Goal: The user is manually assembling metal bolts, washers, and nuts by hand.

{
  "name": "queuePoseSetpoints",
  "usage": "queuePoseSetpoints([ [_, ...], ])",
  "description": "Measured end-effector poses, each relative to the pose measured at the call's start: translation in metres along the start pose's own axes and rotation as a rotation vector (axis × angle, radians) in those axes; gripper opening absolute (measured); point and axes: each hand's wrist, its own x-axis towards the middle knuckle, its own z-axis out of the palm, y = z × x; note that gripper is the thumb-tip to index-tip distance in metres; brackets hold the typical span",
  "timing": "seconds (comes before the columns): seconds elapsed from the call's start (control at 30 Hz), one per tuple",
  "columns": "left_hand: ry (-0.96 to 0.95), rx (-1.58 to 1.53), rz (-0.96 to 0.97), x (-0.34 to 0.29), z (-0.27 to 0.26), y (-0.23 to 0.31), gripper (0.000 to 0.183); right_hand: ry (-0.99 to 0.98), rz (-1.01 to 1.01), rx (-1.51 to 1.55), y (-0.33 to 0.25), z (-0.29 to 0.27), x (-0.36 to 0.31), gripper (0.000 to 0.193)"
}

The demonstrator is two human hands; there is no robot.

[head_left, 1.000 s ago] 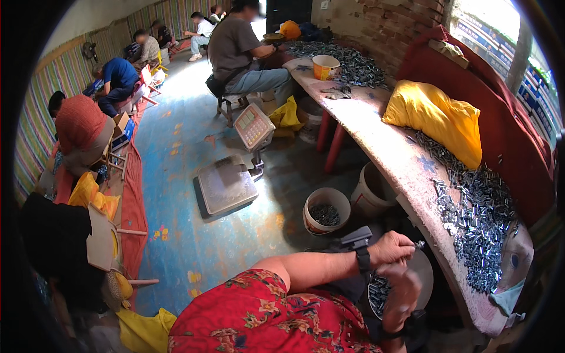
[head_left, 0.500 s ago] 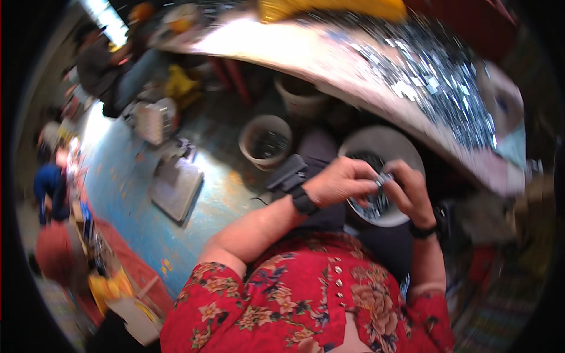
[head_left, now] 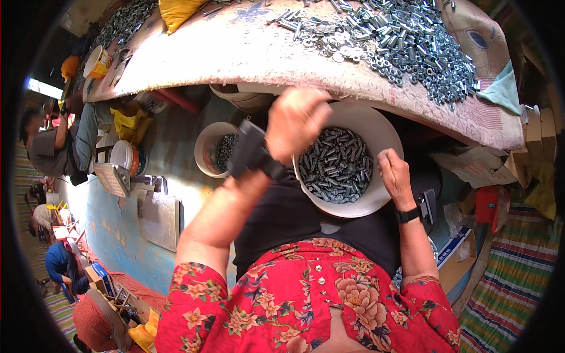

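Note:
My left hand [head_left: 299, 122] is raised over the left rim of a white bucket [head_left: 385, 132], close to the table's front edge. Motion smears its fingers, so whether they hold anything is unclear. Beside the bucket's right wall is my right hand [head_left: 395, 176], its fingers curled closed; anything inside them is hidden. A heap of dark metal bolts [head_left: 335, 165] fills the bucket's lower part, between my legs. On the table beyond, shiny bolts and sleeves [head_left: 406, 35] lie in a spread pile, with nuts [head_left: 432, 73] and washers [head_left: 341, 50] along its near side.
A carpet-like cover [head_left: 206, 67] drapes the table's edge. To the left a smaller bucket [head_left: 207, 150] holds small metal parts, and a flat grey panel [head_left: 159, 217] lies on the blue floor. Cardboard boxes [head_left: 532, 138] stand at right. Other people sit or bend at far left.
Both hands were together over the bucket, fingers on a small metal piece; now they are apart. The left has swung up toward the table, the right sits by the rim. My view has turned.

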Motion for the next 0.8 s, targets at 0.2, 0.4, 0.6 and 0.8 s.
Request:
queuePoseSetpoints([
  [0.2,0.073,0.346,-0.022,0.095,-0.013,-0.123,0.02,-0.16,-0.07,0.081,-0.015,0.019,0.001,0.011],
  [0.4,-0.232,0.659,-0.242,0.163,0.017,-0.138,0.032,-0.275,-0.084,0.11,-0.011,0.039,0.0,0.012],
  [0.6,-0.329,0.297,-0.505,0.181,0.004,-0.165,0.037,-0.343,-0.193,0.117,-0.025,0.04,0.005,0.014],
  [0.8,0.26,-0.724,-0.776,0.122,-0.023,-0.147,0.029,-0.208,-0.335,0.114,-0.06,0.003,0.047,0.01],
])
